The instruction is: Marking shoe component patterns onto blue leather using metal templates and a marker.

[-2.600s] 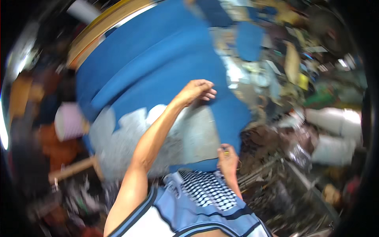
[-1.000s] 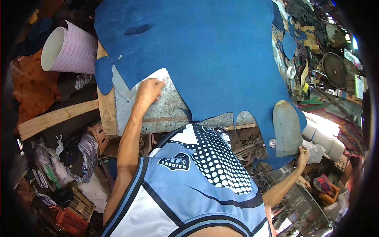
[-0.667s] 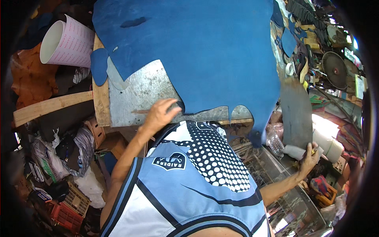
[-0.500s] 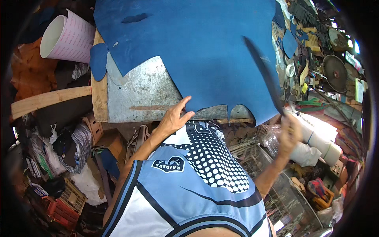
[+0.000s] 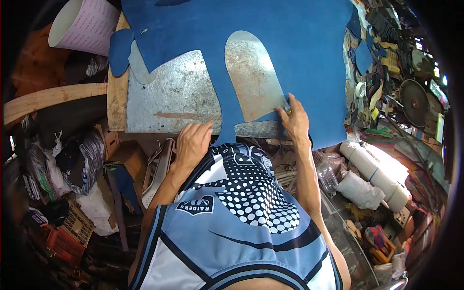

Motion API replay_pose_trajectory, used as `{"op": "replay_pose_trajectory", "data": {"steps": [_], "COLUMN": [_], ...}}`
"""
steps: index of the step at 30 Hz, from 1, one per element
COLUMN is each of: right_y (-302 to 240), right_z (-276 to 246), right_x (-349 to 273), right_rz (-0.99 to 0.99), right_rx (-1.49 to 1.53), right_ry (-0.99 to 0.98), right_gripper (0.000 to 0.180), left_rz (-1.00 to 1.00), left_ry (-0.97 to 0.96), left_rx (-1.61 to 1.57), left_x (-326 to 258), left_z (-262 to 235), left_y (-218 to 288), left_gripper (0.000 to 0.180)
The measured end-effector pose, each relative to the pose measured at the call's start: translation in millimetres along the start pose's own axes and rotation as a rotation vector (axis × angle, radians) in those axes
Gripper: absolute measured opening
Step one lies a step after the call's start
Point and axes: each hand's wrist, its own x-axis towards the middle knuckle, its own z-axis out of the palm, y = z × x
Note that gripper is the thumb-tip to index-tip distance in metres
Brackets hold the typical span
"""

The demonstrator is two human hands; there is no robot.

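Observation:
A large blue leather sheet [image 5: 314,53] covers much of the metal-topped table [image 5: 181,96]. On it lies a grey-brown, round-ended template [image 5: 253,72], seemingly metal. My right hand [image 5: 296,121] is closed at the template's lower right edge, with a small silver and yellow thing showing by the fingertips that I cannot make out. At the table's front edge rests my left hand [image 5: 193,145], fingers bent loosely, with nothing seen in them. It is beside a narrow tongue of the leather that hangs over the edge.
At the far left stands a white and pink roll [image 5: 84,24]. A small blue leather piece [image 5: 120,50] overlaps a grey pattern nearby. Bags [image 5: 87,164] and a red crate [image 5: 65,246] crowd the left floor. A fan [image 5: 414,101] and white rolls [image 5: 374,166] are at right.
My right hand has come left and up, and a dark blurred shape seen on edge in it now appears as the template lying flat. My left hand has drawn back from the leather's edge.

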Motion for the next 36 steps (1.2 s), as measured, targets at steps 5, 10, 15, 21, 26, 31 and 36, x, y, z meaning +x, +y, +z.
{"op": "replay_pose_trajectory", "data": {"steps": [5, 10, 15, 21, 26, 31, 36], "right_y": [-38, -48, -30, -34, -35, -39, -37], "right_z": [11, 15, 12, 13, 5, 7, 8], "right_x": [0, -5, -1, 5, 24, 31, 29], "right_rz": [0.067, 0.131, 0.486, 0.309, 0.254, 0.157, 0.183], "right_rx": [0.053, 0.198, 0.928, 0.593, 0.524, 0.429, 0.415], "right_ry": [-0.086, -0.113, -0.319, -0.223, -0.265, -0.252, -0.292], "right_gripper": [0.06, 0.062, 0.043, 0.04, 0.039, 0.039, 0.042], "left_rz": [0.147, 0.192, 0.081, 0.109, 0.165, 0.202, 0.252], "left_ry": [0.1, 0.041, 0.119, 0.059, 0.16, 0.159, 0.135], "left_rx": [0.094, 0.132, -0.037, 0.001, 0.143, 0.267, 0.257], "left_x": [23, 20, 23, 24, 63, 113, 112], "left_z": [28, 44, 40, 41, 17, 9, 18], "left_y": [6, -4, -6, -7, -28, -51, -64], "left_gripper": [0.042, 0.049, 0.048, 0.041, 0.054, 0.083, 0.097]}}
